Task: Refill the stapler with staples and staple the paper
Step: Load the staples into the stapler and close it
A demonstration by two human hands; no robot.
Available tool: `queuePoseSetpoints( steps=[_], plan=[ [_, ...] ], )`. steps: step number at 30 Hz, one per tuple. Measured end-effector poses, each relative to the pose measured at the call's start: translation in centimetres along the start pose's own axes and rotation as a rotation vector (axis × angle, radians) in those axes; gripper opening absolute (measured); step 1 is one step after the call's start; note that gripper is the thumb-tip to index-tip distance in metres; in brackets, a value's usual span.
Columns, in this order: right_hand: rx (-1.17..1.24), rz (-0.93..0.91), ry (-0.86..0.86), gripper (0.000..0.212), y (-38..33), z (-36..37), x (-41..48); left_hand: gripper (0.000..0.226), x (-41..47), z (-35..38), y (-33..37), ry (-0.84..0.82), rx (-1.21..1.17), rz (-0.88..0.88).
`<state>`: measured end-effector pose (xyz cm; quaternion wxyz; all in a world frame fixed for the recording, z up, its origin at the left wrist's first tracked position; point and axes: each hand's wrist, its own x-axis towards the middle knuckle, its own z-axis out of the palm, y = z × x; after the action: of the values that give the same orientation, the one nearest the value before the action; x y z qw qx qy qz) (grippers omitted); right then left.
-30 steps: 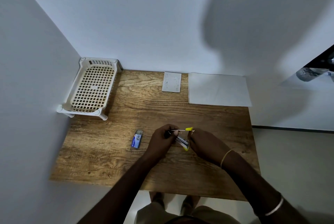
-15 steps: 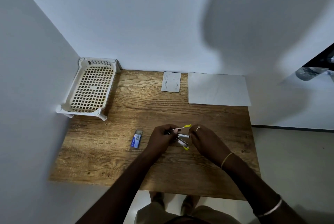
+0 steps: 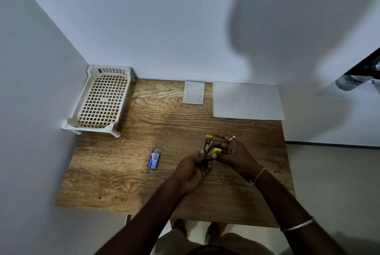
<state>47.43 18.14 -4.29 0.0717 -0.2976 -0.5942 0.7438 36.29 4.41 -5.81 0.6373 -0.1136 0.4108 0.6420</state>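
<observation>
while both hands grip the little stapler [image 3: 209, 148] standing up between them, the left hand [image 3: 195, 169] is nearer the staple box [image 3: 154, 159] lying left on the tabletop [image 3: 164, 127].

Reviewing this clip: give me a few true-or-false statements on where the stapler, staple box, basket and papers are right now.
1. Both hands hold the stapler. True: left hand, right hand.
2. The blue staple box sits inside the basket. False: it lies on the table.
3. The large white paper lies at the table's far right. True.
4. The small card is under the stapler. False: it lies at the far edge, apart.
</observation>
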Motion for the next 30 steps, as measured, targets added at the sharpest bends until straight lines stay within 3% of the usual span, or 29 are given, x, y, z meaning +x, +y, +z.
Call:
queuePoseSetpoints(
  steps=[5,9,13,18,20,24,30],
  plan=[
    [-0.076,-0.059,0.101,0.039,1.2,-0.3,0.8,0.035,0.1,0.0,-0.1,0.07,0.159,-0.009],
    [-0.194,-0.102,0.163,0.032,1.2,-0.3,1.2,0.035,0.6,-0.4,0.1,0.201,0.379,0.11],
    [-0.436,-0.122,0.188,0.035,0.8,-0.2,1.6,0.027,1.0,-0.8,0.6,0.304,0.539,0.249],
    [-0.935,-0.161,0.164,0.042,0.3,0.2,1.9,0.023,0.5,-1.6,1.0,0.394,1.122,0.539],
    [-1.098,-0.154,0.117,0.047,0.3,0.5,2.1,0.027,0.4,-1.6,1.0,0.406,1.212,0.604],
    [-1.228,-0.142,0.084,0.048,0.8,0.8,2.3,0.035,0.3,-1.4,0.9,0.383,1.399,0.676],
    [-1.32,-0.138,0.055,0.046,1.1,1.1,2.5,0.041,0.6,-1.8,0.5,0.363,1.586,0.642]
  ],
)
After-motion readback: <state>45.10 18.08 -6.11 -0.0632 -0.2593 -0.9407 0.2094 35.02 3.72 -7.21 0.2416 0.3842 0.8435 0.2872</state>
